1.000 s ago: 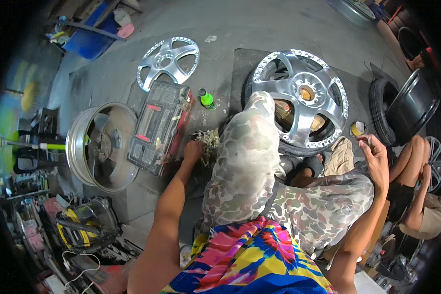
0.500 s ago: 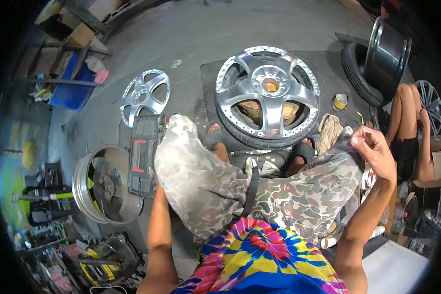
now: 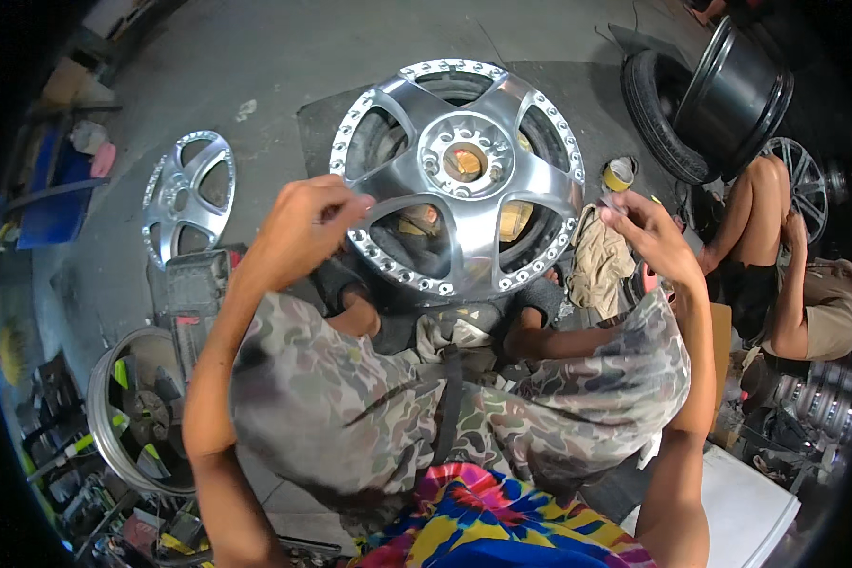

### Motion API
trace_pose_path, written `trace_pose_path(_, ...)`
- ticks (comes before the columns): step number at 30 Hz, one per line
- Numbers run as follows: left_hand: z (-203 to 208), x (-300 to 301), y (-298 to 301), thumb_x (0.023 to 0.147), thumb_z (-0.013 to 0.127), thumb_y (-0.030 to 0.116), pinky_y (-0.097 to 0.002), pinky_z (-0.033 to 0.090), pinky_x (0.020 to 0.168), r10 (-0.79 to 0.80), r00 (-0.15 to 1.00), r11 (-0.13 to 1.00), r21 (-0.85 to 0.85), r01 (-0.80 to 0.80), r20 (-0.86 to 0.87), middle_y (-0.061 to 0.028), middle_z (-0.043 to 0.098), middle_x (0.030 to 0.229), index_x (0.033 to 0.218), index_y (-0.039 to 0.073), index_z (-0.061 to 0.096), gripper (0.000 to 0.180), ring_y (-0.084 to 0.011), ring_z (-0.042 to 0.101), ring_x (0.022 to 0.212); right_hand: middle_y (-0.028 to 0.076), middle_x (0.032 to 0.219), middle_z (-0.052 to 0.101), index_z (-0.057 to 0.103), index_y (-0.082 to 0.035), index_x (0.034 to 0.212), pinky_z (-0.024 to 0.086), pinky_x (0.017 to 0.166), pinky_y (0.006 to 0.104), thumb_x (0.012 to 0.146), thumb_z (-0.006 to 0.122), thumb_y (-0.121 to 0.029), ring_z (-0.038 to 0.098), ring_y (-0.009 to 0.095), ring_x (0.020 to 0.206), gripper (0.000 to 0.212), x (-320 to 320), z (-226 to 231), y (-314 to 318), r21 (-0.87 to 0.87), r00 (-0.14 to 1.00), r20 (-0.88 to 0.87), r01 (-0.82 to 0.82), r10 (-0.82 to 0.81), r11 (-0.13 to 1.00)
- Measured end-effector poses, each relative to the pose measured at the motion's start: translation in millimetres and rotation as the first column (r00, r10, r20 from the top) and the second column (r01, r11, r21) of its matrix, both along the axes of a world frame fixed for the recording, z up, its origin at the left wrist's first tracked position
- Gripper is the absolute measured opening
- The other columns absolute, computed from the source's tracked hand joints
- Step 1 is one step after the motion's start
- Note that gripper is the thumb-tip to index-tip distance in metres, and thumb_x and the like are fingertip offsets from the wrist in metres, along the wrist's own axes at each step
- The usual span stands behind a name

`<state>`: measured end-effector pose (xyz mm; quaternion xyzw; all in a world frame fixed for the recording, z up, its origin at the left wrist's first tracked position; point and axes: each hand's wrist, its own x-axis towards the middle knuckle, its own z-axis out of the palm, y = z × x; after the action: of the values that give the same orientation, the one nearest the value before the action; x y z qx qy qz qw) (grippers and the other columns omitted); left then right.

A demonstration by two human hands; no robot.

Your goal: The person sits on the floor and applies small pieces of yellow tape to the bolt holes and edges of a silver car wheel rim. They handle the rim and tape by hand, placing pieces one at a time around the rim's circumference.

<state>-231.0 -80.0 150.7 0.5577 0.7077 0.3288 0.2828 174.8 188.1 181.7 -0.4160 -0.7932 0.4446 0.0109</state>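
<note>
1 lg 5-spoke wheel (image 3: 469, 216), 2 hands (image 3: 298, 232) nr

Shirt (image 3: 478, 516): tie-dye, bursts of pink-red, yellow, blue and white, plain blue lower area. Trousers (image 3: 350, 407): loose, camouflage, blotched grey-green, brown and off-white. Strap (image 3: 449, 398): narrow, dark, down the trouser front. Footwear (image 3: 538, 300): dark. Left hand (image 3: 298, 234), right hand (image 3: 657, 239), forearms (image 3: 220, 364): bare.

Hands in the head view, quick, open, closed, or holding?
Left hand: curled, blurred; can't tell if closed on anything.
Right hand: pinch-shaped; can't tell if closed on anything.
</note>
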Motion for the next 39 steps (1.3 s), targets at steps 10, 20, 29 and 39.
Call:
trace_pose_path(10, -41.8, 97.3, 80.5, 0.105, 0.074, 0.029, -0.0512, 0.061, 0.094, -0.581, 0.813, 0.803, -0.193, 0.563, -0.044, -0.0191, 0.072, 0.137, 0.111, 0.0, 0.079, 0.03, -0.0419, 0.076, 0.105, 0.004, 0.104, 0.073, 0.073, 0.005, 0.139, 0.058, 0.08, 0.0288, 0.111, 0.068, -0.002, 0.067, 0.008, 0.087, 0.03, -92.9, -64.8, 10.8, -0.152, 0.983, -0.093, -0.169, 0.156, 0.974)
trace_pose_path(20, -68.5, 117.7, 75.4, 0.108, 0.073, 0.036, -0.0534, 0.062, 0.092, -0.459, 0.867, 0.887, 0.05, 0.459, 0.193, -0.0348, 0.047, 0.17, 0.113, 0.0, 0.081, 0.037, -0.0483, 0.078, 0.104, -0.003, 0.088, 0.068, 0.073, 0.004, 0.137, 0.057, 0.075, 0.0253, 0.111, 0.071, -0.001, 0.063, 0.005, 0.08, 0.027, -93.9, -78.6, 4.6, -0.314, 0.994, -0.111, -0.052, 0.018, 0.948)
trace_pose_path(29, -93.8, 114.3, 66.1, 0.109, 0.072, 0.036, -0.0527, 0.063, 0.091, -0.424, 0.881, 0.891, 0.272, 0.364, 0.208, -0.0403, 0.042, 0.17, 0.106, -0.001, 0.077, 0.037, -0.0486, 0.078, 0.101, -0.003, 0.092, 0.072, 0.074, 0.003, 0.14, 0.058, 0.079, 0.0258, 0.111, 0.072, -0.003, 0.067, 0.006, 0.082, 0.03, -97.9, -83.5, -2.7, -0.259, 0.994, -0.105, -0.032, 0.005, 0.965)
trace_pose_path(39, -99.9, 115.5, 68.2, 0.108, 0.069, 0.031, -0.0579, 0.056, 0.102, -0.459, 0.855, 0.883, 0.233, 0.408, 0.242, -0.0476, 0.046, 0.161, 0.096, -0.003, 0.071, 0.037, -0.051, 0.072, 0.112, -0.001, 0.088, 0.075, 0.077, -0.001, 0.139, 0.058, 0.077, 0.0263, 0.11, 0.075, -0.006, 0.068, 0.006, 0.08, 0.03, -96.7, -85.0, -11.2, -0.215, 0.998, -0.056, 0.005, -0.017, 0.977)
